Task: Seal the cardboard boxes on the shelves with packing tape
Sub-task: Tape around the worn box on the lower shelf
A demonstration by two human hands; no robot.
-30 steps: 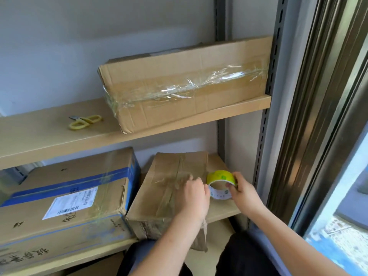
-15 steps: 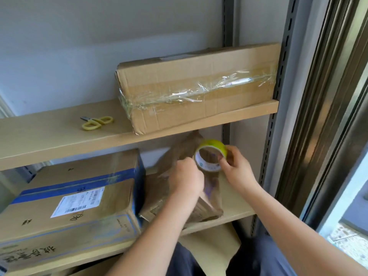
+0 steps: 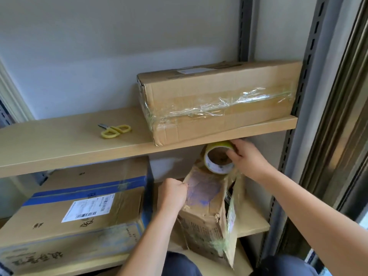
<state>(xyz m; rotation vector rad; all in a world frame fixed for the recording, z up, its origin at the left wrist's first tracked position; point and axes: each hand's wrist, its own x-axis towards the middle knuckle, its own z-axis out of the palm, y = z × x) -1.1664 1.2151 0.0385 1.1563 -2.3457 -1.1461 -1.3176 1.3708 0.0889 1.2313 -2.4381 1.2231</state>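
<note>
A worn small cardboard box [image 3: 203, 222] stands tipped up on end on the lower shelf [image 3: 253, 224], with a loose flap at its right side. My left hand [image 3: 174, 194] grips its upper left edge. My right hand [image 3: 246, 158] holds a yellow-rimmed roll of clear packing tape [image 3: 218, 158] just above the box, right under the upper shelf [image 3: 59, 148]. A strip of tape runs from the roll down onto the box's top face. A long box [image 3: 219, 100] wrapped with clear tape lies on the upper shelf.
Yellow-handled scissors [image 3: 115, 130] lie on the upper shelf left of the long box. A large box with blue tape and a white label [image 3: 79, 216] fills the left of the lower shelf. Slotted metal uprights [image 3: 298, 116] and a door frame stand at the right.
The small box has been tipped from lying flat to standing on end. My right hand has lifted the tape roll up to just under the upper shelf, drawing tape out.
</note>
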